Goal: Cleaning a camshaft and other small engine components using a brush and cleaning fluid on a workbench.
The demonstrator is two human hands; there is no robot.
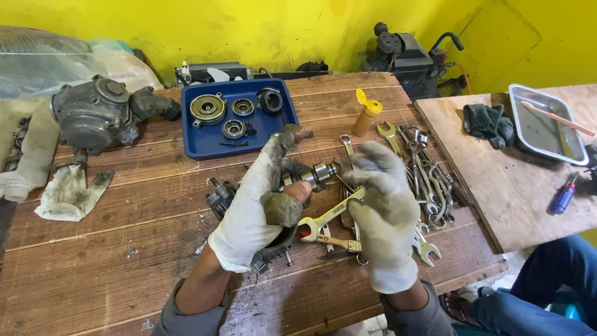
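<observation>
Over the middle of the wooden surface [124, 261], the left hand [258, 205], in a dirty white glove with torn fingertips, has its grip clenched around a small steel shaft part [314, 174], whose bright cylindrical end sticks out toward 3 o'clock. The right hand [385, 211], gloved the same way, hangs just beside it at 3 o'clock with fingers curled but released, grasping nothing that can be seen. Below and between the hands lies a yellowish open-end wrench [323, 221], and a dark round housing [280, 246] sits under the left wrist. At 3 o'clock from the right hand a heap of spanners [429, 180] is spread out. At 12 o'clock from the hands stands a blue tray [193, 143] holding round metal parts, with an amber bottle with a yellow cap [365, 114] to its 3 o'clock. A grey engine casing [96, 115] rests at 10 o'clock, a stained rag [68, 196] just below it. On a second board at 3 o'clock lie a metal pan [547, 134] and a dark cloth [488, 123].
</observation>
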